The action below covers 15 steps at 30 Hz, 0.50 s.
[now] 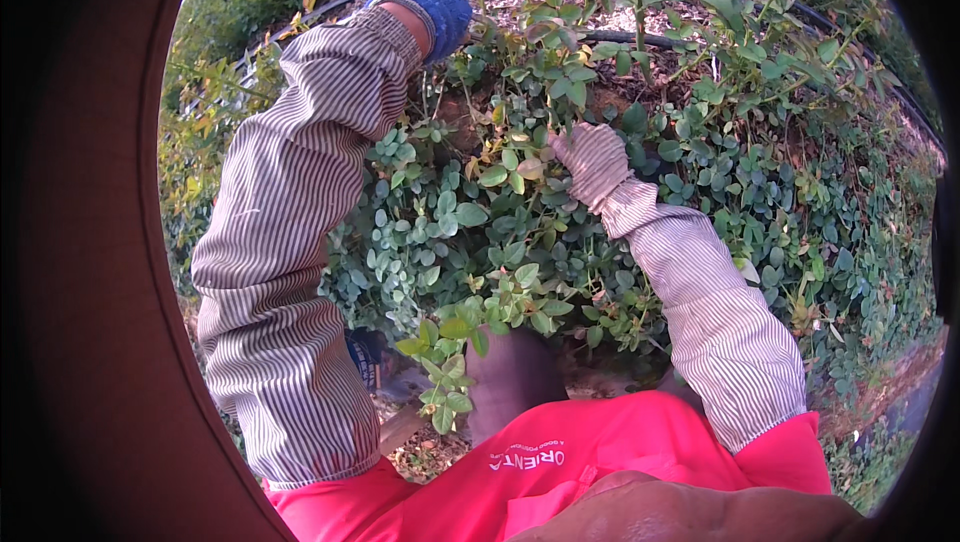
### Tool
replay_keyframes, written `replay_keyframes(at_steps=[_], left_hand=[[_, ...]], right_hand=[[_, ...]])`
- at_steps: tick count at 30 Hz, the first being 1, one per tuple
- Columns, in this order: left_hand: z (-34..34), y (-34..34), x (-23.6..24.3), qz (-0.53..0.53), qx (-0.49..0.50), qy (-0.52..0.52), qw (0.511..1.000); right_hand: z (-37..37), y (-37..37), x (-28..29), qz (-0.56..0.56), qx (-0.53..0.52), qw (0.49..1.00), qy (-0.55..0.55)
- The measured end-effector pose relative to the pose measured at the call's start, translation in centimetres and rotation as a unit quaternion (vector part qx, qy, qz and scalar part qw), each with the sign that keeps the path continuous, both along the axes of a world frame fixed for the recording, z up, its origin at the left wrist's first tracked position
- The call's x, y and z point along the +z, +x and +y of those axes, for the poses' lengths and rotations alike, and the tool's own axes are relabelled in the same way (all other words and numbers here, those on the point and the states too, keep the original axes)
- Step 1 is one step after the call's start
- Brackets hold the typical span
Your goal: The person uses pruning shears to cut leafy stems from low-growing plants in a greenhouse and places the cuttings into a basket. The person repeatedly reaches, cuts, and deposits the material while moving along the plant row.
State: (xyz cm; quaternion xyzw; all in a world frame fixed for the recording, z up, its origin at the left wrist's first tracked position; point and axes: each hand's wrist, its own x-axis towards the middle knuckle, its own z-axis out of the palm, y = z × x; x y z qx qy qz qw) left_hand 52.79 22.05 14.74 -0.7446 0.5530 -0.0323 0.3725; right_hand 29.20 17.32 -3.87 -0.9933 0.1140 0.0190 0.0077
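Observation:
My left hand, in a blue knit glove, reaches to the far edge of a bed of leafy, rose-like bushes. Its wrist is bent and its fingers are turned out of sight; leaves stand just to its right. My right hand, in a pale ribbed covering, reaches into the foliage at the middle of the bed. Leaves and stems hide its fingertips, so what it grips, if anything, does not show. Close to it are yellow-green leaves. Striped sleeves cover both forearms.
A thick upright green stem rises beyond my right hand. Dark hoses cross the mulched soil at the far side. A leafy shoot leans toward my knee. Dense low foliage continues to the right.

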Motion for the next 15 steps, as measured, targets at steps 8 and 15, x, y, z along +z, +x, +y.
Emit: replay_keyframes(at_steps=[8, 15], left_hand=[[-3.9, 0.2, -0.5, -0.029, -0.077, 0.061, 0.995], [-6.2, 1.3, -0.9, -0.040, -0.058, 0.074, 0.995]], right_hand=[[-0.4, 0.2, -1.6, 0.000, -0.006, 1.000, -0.008], [-0.6, 0.0, -2.3, -0.051, 0.023, 0.998, -0.009]])
